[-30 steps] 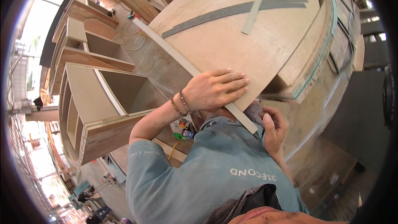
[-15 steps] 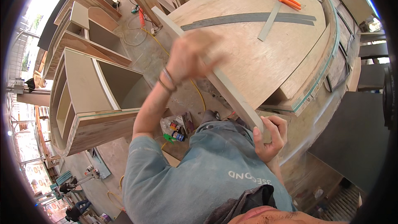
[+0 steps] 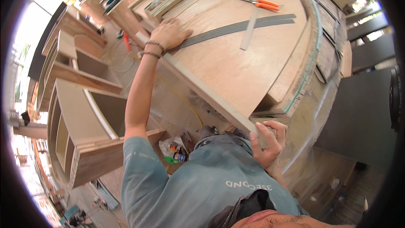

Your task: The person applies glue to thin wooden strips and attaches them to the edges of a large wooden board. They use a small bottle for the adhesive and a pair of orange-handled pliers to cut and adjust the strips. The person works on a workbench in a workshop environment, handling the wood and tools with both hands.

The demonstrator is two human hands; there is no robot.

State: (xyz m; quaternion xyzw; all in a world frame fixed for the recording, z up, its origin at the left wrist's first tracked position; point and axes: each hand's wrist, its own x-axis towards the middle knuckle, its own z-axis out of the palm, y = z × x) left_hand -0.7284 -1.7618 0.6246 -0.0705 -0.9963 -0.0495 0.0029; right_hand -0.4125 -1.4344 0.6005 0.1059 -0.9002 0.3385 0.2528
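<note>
A long, narrow grey-beige board (image 3: pixel 206 95) runs diagonally along the near edge of a plywood panel (image 3: pixel 236 71). My left hand (image 3: pixel 168 33) lies over the board's far part, palm down, with fingers stretched out and thumb apart, close to the ends of dark grey curved strips (image 3: pixel 236 28). My right hand (image 3: pixel 270 141) is closed around the near end, thumb on one side and fingers on the other. Orange-handled snips (image 3: pixel 265 5) lie on the plywood, beside a light grey strip (image 3: pixel 249 31) crossing the dark ones.
Curved wooden cabinet pieces (image 3: pixel 84 114) stand on the floor at left. A raised curved rim (image 3: pixel 314 59) borders the plywood panel. By my feet is a plastic bag with small bottles (image 3: pixel 175 150), and a yellow cable (image 3: pixel 185 101) trails across the floor. A large dark panel (image 3: pixel 358 114) stands at right.
My left hand, blurred over the board's middle before, has moved along it toward the far end and rests flat there. My right hand keeps its hold on the near end. The view has shifted.
</note>
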